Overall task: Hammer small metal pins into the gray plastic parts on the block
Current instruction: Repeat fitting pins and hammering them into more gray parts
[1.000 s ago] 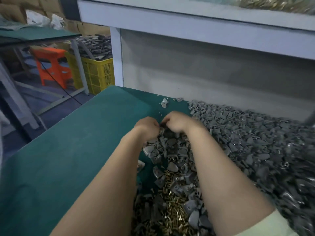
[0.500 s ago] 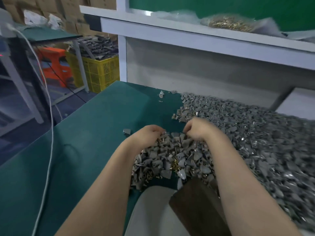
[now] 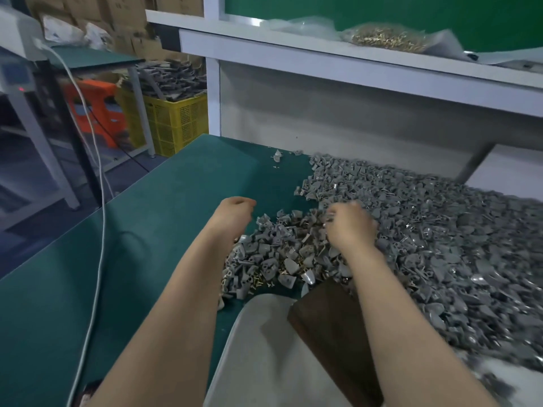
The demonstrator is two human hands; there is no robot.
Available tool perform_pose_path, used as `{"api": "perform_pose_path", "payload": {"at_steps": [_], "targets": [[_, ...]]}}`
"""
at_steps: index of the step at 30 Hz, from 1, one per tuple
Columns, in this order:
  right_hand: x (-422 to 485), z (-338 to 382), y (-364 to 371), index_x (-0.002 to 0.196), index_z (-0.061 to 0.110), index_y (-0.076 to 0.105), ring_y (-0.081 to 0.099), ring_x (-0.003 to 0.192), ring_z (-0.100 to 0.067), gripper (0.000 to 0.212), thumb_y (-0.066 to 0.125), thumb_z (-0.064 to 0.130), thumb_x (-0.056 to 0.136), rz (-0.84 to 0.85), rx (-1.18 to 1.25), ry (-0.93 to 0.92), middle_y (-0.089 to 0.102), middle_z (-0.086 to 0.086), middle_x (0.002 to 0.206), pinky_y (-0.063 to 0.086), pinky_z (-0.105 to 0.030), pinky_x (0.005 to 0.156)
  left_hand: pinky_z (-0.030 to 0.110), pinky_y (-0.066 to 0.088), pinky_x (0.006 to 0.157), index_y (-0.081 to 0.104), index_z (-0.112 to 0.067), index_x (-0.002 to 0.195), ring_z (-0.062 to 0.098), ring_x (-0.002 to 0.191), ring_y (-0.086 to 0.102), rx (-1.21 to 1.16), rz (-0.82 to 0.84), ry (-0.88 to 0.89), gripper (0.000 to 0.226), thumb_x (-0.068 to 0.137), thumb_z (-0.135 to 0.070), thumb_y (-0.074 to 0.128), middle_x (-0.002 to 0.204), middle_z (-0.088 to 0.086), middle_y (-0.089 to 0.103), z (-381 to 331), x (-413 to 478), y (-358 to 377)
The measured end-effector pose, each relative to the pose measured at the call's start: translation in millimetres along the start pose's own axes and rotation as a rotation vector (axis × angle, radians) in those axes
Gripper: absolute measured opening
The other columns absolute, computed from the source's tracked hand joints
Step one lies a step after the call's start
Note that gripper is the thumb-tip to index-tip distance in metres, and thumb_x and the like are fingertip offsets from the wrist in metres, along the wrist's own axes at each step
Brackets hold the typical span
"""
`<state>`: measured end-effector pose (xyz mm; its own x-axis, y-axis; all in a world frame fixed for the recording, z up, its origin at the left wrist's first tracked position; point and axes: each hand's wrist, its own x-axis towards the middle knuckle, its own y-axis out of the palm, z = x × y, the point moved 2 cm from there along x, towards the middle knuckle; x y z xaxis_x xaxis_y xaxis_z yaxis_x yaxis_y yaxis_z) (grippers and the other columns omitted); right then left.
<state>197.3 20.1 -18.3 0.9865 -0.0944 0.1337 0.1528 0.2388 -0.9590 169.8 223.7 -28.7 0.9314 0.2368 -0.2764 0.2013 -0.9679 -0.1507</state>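
One white cable hangs at the left. Of two bare hands, the left hand is curled just beside the heap, and I cannot tell whether it holds anything. The right hand, blurred, sits fingers-down in the gray plastic parts, its grip unclear. Parts and brass pins are too many to count. One brown block lies by the right forearm. A yellow crate holds gray pieces, and a clear bag on the white shelf holds pins. A green mat covers the table.
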Motion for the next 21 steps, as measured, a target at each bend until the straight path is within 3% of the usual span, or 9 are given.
{"api": "perform_pose_path", "payload": {"at_steps": [2, 4, 7, 9, 12, 15, 19, 21], "targets": [[0.2, -21.2, -11.0, 0.112, 0.024, 0.062, 0.039, 0.127, -0.033, 0.026, 0.064, 0.021, 0.086, 0.030, -0.005, 0.154, 0.045, -0.009, 0.136, 0.028, -0.050, 0.108, 0.032, 0.039, 0.075, 0.059, -0.023, 0.106, 0.008, 0.067, 0.041, -0.023, -0.023, 0.026, 0.022, 0.097, -0.015, 0.041, 0.076, -0.009, 0.052, -0.3, -3.6, 1.5], [-5.3, -23.6, -17.3, 0.119, 0.024, 0.059, 0.034, 0.129, -0.035, 0.034, 0.064, 0.020, 0.086, 0.033, 0.034, 0.177, 0.041, -0.010, 0.138, 0.029, -0.050, 0.108, 0.031, 0.041, 0.077, 0.057, -0.024, 0.107, 0.006, 0.065, 0.041, -0.064, -0.054, 0.034, 0.021, 0.097, -0.016, 0.041, 0.075, -0.012, 0.050, -0.7, -7.9, 4.7], [-19.0, 9.4, -16.8, 0.126, 0.025, 0.055, 0.052, 0.108, -0.022, 0.042, 0.064, 0.016, 0.086, -0.009, 0.227, -0.084, 0.048, -0.006, 0.134, 0.043, -0.036, 0.097, 0.027, 0.036, 0.064, 0.054, -0.026, 0.097, 0.005, 0.060, 0.033, -0.164, -0.101, 0.035, 0.016, 0.098, -0.017, 0.040, 0.068, -0.010, 0.038, -1.9, -17.6, 12.3], [-28.5, 39.7, -8.0, 0.120, 0.026, 0.060, 0.058, 0.092, -0.014, 0.034, 0.063, 0.018, 0.087, 0.082, 0.285, -0.268, 0.059, -0.001, 0.123, 0.047, -0.027, 0.083, 0.027, 0.036, 0.065, 0.054, -0.025, 0.101, 0.004, 0.060, 0.034, -0.220, -0.131, 0.043, 0.017, 0.098, -0.016, 0.039, 0.068, -0.010, 0.038, -2.6, -24.0, 15.2], [-35.3, 68.1, 15.9, 0.117, 0.030, 0.063, 0.056, 0.109, -0.026, 0.028, 0.058, 0.022, 0.090, 0.260, 0.100, -0.361, 0.058, -0.004, 0.124, 0.048, -0.037, 0.092, 0.028, 0.040, 0.077, 0.056, -0.016, 0.125, 0.002, 0.064, 0.040, -0.264, -0.165, 0.059, 0.032, 0.098, -0.016, 0.039, 0.072, -0.013, 0.045, 0.4, -29.1, 13.7], [-33.4, 65.9, 31.5, 0.117, 0.022, 0.065, 0.056, 0.110, -0.031, 0.030, 0.054, 0.013, 0.090, 0.269, -0.001, -0.283, 0.058, -0.008, 0.124, 0.048, -0.042, 0.093, 0.028, 0.044, 0.078, 0.055, -0.015, 0.129, 0.000, 0.071, 0.046, -0.261, -0.175, 0.068, 0.036, 0.097, -0.014, 0.039, 0.081, -0.017, 0.050, 4.5, -35.2, 8.5], [-24.4, 41.5, 25.6, 0.112, 0.016, 0.065, 0.059, 0.103, -0.029, 0.030, 0.054, 0.006, 0.086, 0.159, -0.054, -0.137, 0.064, -0.008, 0.113, 0.048, -0.043, 0.091, 0.038, 0.042, 0.104, 0.055, -0.016, 0.129, 0.007, 0.097, 0.052, -0.252, -0.175, 0.072, 0.034, 0.097, -0.016, 0.040, 0.097, -0.016, 0.053, 7.6, -39.9, 1.9], [-19.0, 28.6, 18.2, 0.113, 0.017, 0.065, 0.057, 0.108, -0.028, 0.030, 0.057, 0.008, 0.086, 0.183, -0.071, -0.064, 0.063, -0.005, 0.117, 0.042, -0.043, 0.096, 0.041, 0.039, 0.107, 0.055, -0.016, 0.128, 0.012, 0.110, 0.049, -0.244, -0.172, 0.072, 0.034, 0.098, -0.016, 0.040, 0.109, -0.010, 0.051, 7.1, -41.4, 1.3]]}}
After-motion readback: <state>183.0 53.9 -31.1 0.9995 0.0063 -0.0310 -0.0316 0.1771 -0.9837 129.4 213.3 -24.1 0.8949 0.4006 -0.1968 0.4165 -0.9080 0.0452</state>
